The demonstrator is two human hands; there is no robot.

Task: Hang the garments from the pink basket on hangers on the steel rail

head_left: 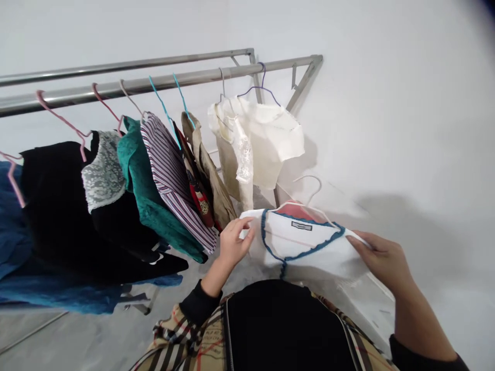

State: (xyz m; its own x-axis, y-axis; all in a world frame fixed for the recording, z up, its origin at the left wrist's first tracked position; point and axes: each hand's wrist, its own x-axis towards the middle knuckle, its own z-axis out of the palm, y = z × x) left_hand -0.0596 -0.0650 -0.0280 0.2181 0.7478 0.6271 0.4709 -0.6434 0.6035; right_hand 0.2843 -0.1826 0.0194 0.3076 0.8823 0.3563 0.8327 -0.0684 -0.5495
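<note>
A white garment point(325, 260) with a blue-trimmed V neckline and a small grey label hangs on a white hanger point(314, 178) in front of me, its hook pointing up and off the rail. My left hand point(235, 241) pinches the garment's left shoulder, thumb and fingertips close together. On the other side, my right hand point(382, 257) grips the right shoulder edge, thumb on top and fingers partly hidden. A bit of pink cloth point(296, 210) shows behind the neckline.
A metal clothes rail point(201, 76) crosses from the left, ending near the white wall point(406, 103). Several garments hang on it, including a striped shirt point(166, 170), a green top point(135, 159) and a cream top point(270, 134). Grey floor point(88, 340) lies below.
</note>
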